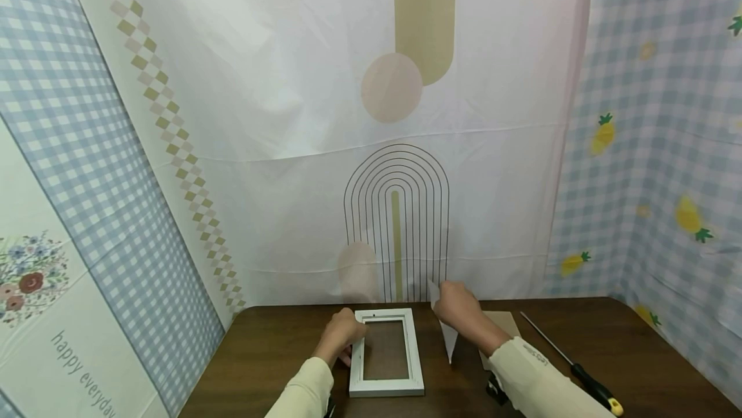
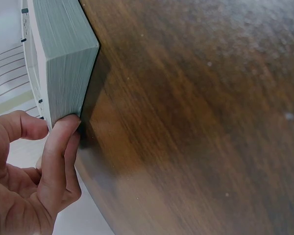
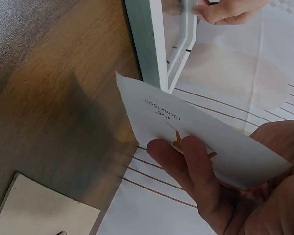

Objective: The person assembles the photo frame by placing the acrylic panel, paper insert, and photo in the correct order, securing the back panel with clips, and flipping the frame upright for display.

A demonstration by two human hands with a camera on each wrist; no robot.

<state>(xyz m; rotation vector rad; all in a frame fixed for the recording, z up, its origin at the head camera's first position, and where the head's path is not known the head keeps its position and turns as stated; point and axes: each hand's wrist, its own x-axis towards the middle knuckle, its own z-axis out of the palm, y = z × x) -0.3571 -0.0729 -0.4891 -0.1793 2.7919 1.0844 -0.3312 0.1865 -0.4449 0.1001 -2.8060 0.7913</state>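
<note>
I have the left hand [image 1: 342,334] at the far-left part of a white rectangular picture frame [image 1: 413,353], which lies on the dark brown wood-grain bench [image 1: 278,353]. Its fingers grasp the frame's left side bar: the thumb sits at the face edge and the index finger presses the outer side (the left wrist view shows me this best), though I cannot tell whether that side is raised a little.

My right hand [image 1: 460,308] is up to the right of the frame, its fingers clasping a thin white paper sheet [image 3: 201,129] printed with "4"x6"" and "10cmx15cm". Two fingertips lie across the printed face, partly over a small orange print; the thumb's grip on the other side is hidden from me. The sheet hangs tilted over the bench beside the frame.

Beyond it, partly covered by my right forearm in the head view, a flat tan rectangular board [image 1: 503,320] lies on the bench. Farther right I see a screwdriver [image 1: 582,374] with a slim metal shaft and a black-and-yellow handle, lying at a slant. Behind everything hangs a white cloth [image 1: 278,147] with thin nested arches, next to blue-and-white checked fabric [image 1: 614,199] dotted with yellow pineapples.
</note>
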